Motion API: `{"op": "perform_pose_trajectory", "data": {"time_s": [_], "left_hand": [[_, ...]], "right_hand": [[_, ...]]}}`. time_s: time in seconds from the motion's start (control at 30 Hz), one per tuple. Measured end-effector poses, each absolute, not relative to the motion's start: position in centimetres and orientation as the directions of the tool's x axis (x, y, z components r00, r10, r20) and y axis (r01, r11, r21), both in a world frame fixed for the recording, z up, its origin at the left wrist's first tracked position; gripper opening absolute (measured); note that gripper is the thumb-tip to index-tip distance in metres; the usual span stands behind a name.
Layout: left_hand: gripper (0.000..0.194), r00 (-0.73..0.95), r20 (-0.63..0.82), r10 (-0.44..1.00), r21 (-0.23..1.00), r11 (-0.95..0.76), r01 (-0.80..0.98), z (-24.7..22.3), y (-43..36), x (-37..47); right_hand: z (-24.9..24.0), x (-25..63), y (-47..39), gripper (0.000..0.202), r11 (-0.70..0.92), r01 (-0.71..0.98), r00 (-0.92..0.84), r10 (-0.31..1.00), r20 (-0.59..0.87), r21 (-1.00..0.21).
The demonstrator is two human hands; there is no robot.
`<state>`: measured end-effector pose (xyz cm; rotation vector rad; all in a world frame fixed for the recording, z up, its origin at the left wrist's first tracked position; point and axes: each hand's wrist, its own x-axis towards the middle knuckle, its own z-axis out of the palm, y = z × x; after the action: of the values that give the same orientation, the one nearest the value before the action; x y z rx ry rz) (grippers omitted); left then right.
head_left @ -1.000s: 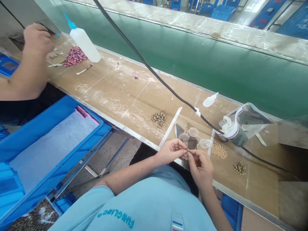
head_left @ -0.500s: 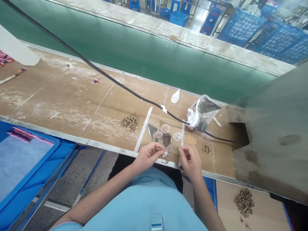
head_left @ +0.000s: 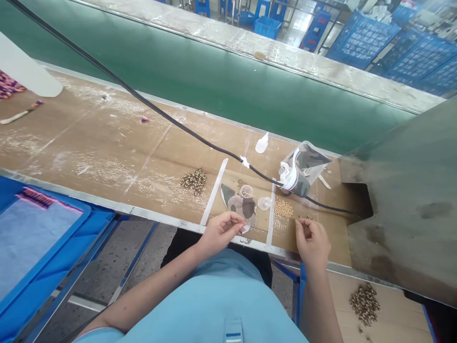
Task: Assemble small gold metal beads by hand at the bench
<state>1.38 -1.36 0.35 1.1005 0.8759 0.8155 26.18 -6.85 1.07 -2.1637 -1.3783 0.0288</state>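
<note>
Over the bench's front edge, my left hand (head_left: 223,231) is closed, thumb and fingers pinched together; what it holds, if anything, is too small to name. My right hand (head_left: 312,240) is closed in a loose pinch over a small pile of brass-coloured pieces, which it mostly hides; anything between its fingertips cannot be made out. Just beyond my left hand lies a camouflage fabric piece (head_left: 238,204). Two small clear round dishes, one (head_left: 246,191) with thin sticks in it and one (head_left: 264,203) beside it, stand near a pile of tan beads (head_left: 283,208).
A black cable (head_left: 153,108) crosses above the bench, past a bag with camouflage cloth (head_left: 303,164). Another dark brass pile (head_left: 193,181) lies left of a white tape strip (head_left: 214,190). A metal housing (head_left: 410,205) stands at right. Blue tray (head_left: 80,221) at lower left.
My right hand has moved right, from beside the clear dish to the small brass pile. My left hand has stayed in place. The view has shifted slightly.
</note>
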Motion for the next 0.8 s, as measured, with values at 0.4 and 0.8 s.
{"op": "perform_pose_trajectory", "data": {"time_s": [0.4,0.8], "left_hand": [[0.023,0.434,-0.176,0.884,0.961,0.249,-0.118,0.4,-1.4,1.3],[0.028,0.428,-0.219,0.877,0.944,0.301,-0.136,0.6,-1.3,1.5]], "right_hand": [[0.5,26.2,-5.8,0.058,-0.255,0.858,0.370,0.908,0.194,-0.446],[1.6,25.8,-5.7,0.043,-0.201,0.840,0.351,0.910,0.221,-0.504]]}}
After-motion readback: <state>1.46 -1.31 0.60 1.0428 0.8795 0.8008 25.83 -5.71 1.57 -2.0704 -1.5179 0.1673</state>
